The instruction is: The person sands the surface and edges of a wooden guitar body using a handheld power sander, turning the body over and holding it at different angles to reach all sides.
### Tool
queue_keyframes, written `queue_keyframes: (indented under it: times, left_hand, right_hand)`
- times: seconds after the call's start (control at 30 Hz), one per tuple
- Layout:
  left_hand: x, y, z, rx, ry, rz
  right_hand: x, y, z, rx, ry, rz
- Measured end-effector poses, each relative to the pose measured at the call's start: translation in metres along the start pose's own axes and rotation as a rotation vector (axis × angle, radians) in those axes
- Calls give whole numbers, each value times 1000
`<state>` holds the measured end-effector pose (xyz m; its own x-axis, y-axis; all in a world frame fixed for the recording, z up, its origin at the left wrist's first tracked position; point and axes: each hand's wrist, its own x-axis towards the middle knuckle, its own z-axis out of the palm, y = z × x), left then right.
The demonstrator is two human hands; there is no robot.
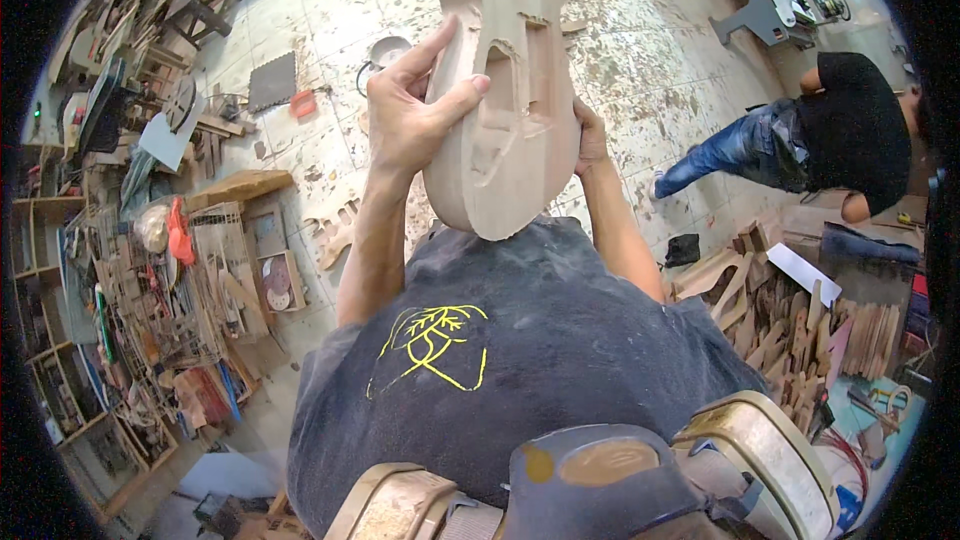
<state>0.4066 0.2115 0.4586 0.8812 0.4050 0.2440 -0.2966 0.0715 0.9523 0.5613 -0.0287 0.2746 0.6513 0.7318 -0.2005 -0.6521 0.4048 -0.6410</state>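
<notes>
Pale wooden body (515, 195) (curved, hollowed), left hand (413, 118), right hand (592, 142) gripping edges

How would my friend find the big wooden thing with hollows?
Find the big dark shirt with yellow lines, low in the middle. Just above it, the left hand and right hand grip a pale wooden body with carved hollows. Unlike the wooden piece on the floor to its left, it's held up in both hands.
</notes>
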Motion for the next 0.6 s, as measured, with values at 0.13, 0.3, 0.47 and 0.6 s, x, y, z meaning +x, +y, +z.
queue_keyframes:
  times: [0.13,0.3,0.47,0.6]
  left_hand:
    - [5,-8,-1,-48,29,10]
    - [9,-15,-6,8,108,-14]
    - [9,-24,-14,-23,150,-61]
    - [9,-24,-22,16,195,-97]
  right_hand:
    - [-2,1,-1,-41,41,-41]
    - [-6,0,-2,-85,22,53]
    - [-11,4,10,-108,36,88]
    - [-13,5,20,-117,74,133]
